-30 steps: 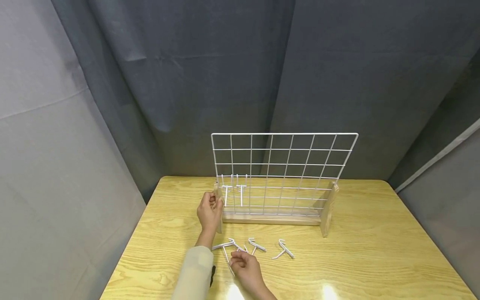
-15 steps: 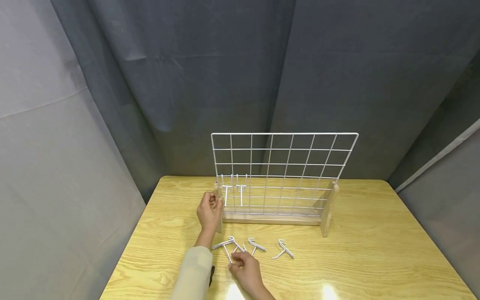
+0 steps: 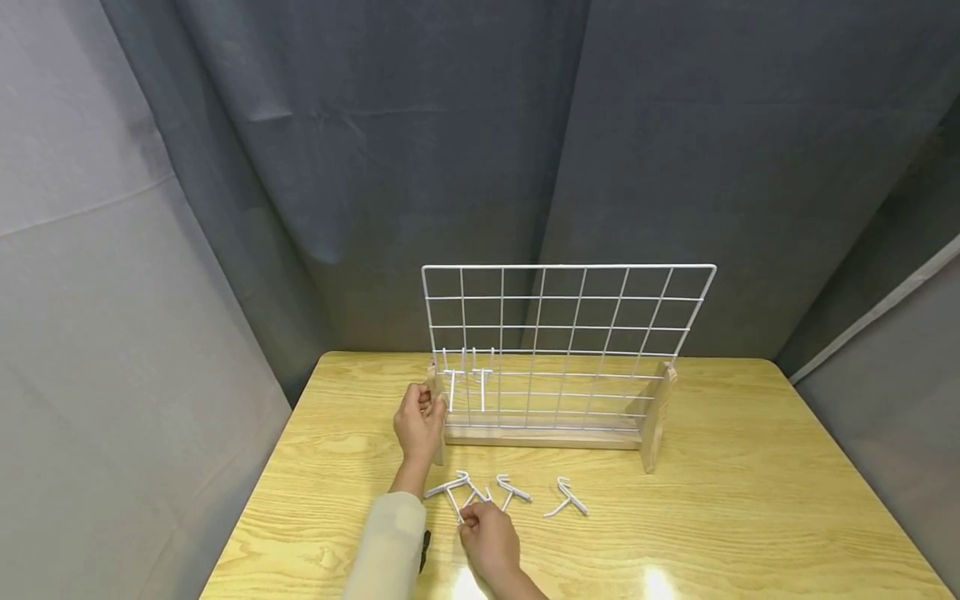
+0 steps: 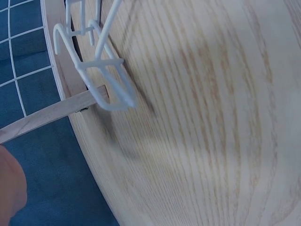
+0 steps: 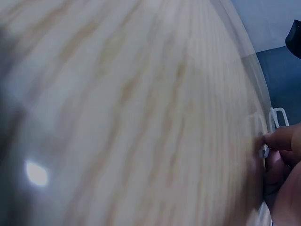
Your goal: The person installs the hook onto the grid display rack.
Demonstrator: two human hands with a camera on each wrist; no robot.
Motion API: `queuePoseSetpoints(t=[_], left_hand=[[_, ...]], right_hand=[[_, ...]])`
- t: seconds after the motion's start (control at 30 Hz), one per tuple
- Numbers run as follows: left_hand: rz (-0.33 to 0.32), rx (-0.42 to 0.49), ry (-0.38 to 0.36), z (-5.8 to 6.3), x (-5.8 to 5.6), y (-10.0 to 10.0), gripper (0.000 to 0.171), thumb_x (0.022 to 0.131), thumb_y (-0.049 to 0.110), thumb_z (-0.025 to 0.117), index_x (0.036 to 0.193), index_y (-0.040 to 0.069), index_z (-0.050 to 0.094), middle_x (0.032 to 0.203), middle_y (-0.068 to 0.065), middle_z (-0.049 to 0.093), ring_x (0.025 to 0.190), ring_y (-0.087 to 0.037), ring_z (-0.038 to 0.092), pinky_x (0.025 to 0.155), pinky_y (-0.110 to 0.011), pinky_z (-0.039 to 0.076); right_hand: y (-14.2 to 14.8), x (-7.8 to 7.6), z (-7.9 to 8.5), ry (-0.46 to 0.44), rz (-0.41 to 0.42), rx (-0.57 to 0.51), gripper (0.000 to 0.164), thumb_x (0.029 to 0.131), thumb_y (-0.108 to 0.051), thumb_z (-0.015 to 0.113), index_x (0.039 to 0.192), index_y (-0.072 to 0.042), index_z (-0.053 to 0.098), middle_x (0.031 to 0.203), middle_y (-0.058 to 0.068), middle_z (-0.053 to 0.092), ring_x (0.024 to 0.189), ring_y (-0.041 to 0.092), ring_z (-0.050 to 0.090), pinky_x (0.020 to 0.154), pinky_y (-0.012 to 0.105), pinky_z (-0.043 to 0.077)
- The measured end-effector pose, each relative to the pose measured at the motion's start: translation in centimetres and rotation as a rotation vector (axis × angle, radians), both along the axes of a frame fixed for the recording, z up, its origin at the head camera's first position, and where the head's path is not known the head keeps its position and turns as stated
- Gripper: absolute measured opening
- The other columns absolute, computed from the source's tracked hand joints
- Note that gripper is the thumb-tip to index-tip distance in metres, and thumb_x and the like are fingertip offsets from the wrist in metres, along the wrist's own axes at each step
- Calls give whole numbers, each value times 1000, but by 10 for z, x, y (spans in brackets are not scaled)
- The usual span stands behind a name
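Note:
A white wire grid panel (image 3: 573, 312) stands upright in a wooden base. My left hand (image 3: 420, 425) grips the stand's left wooden side post (image 3: 438, 450); a thumb and that post also show in the left wrist view. Two white wire hooks (image 3: 483, 390) hang on the grid's left part. Low in front of the stand, my right hand (image 3: 492, 542) pinches the end of a loose white wire hook (image 3: 450, 493) between thumb and fingers. That hook lies crossed with another one on the table, and fingers partly hide the pair.
Two more loose white hooks, one at the middle (image 3: 514, 489) and one further right (image 3: 568, 497), lie on the wooden table (image 3: 750, 517). Grey curtains (image 3: 360, 167) hang behind it and at the sides.
My right hand has shifted slightly at the crossed hooks, its fingertips now closing on a hook's end. That hook's visible prong has shifted a little. The left hand has stayed put.

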State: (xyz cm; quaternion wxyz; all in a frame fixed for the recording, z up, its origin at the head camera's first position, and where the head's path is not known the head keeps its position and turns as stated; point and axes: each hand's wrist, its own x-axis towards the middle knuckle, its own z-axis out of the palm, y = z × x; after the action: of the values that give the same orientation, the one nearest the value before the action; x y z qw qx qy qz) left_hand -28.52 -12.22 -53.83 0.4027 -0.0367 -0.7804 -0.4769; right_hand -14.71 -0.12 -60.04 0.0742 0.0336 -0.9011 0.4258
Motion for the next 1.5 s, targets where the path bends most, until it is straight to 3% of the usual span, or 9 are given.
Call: queuePoseSetpoints(t=[0.17, 0.73, 1.07, 1.2, 1.37, 1.5], left_hand=[[1, 7, -27, 0, -1, 1, 19, 70, 2, 67, 87, 3, 58, 80, -10, 66, 68, -21, 65, 59, -25, 55], [28, -10, -1, 0, -1, 0, 19, 69, 3, 67, 85, 4, 58, 77, -8, 66, 66, -21, 64, 56, -30, 55], [29, -18, 12, -1, -2, -1, 18, 70, 5, 67, 86, 4, 59, 78, -8, 67, 66, -21, 65, 56, -31, 55], [25, -17, 10, -2, -2, -1, 19, 69, 5, 67, 86, 4, 58, 78, -8, 67, 66, -21, 65, 56, -30, 55], [23, -20, 3, -3, -2, -1, 19, 69, 5, 67, 86, 4, 58, 78, -8, 66, 66, -20, 65, 56, -30, 55], [22, -26, -1, -4, -2, -1, 19, 69, 5, 67, 86, 4, 58, 78, -8, 66, 66, -20, 65, 56, -31, 55]], right_hand=[[-2, -1, 5, -33, -25, -10, 16, 66, 1, 66, 77, -11, 68, 64, -10, 56, 55, 3, 50, 45, 21, 42], [7, 2, 32, -216, 1, -431, 15, 69, 11, 58, 82, 7, 65, 67, 3, 57, 60, 12, 53, 50, 20, 46], [17, -3, 44, -313, 52, -574, 13, 76, 6, 61, 88, 11, 60, 74, 9, 59, 64, 13, 53, 53, 20, 46], [19, -5, 45, -357, 64, -625, 14, 77, 5, 62, 90, 12, 60, 74, 7, 59, 62, 11, 51, 51, 18, 44], [21, -8, 40, -433, 58, -689, 16, 77, 5, 61, 91, 11, 59, 69, 3, 58, 49, 4, 41, 40, 12, 32], [20, -10, 34, -440, 53, -703, 17, 75, 5, 61, 91, 12, 60, 66, 1, 58, 48, 3, 41, 39, 11, 31]])
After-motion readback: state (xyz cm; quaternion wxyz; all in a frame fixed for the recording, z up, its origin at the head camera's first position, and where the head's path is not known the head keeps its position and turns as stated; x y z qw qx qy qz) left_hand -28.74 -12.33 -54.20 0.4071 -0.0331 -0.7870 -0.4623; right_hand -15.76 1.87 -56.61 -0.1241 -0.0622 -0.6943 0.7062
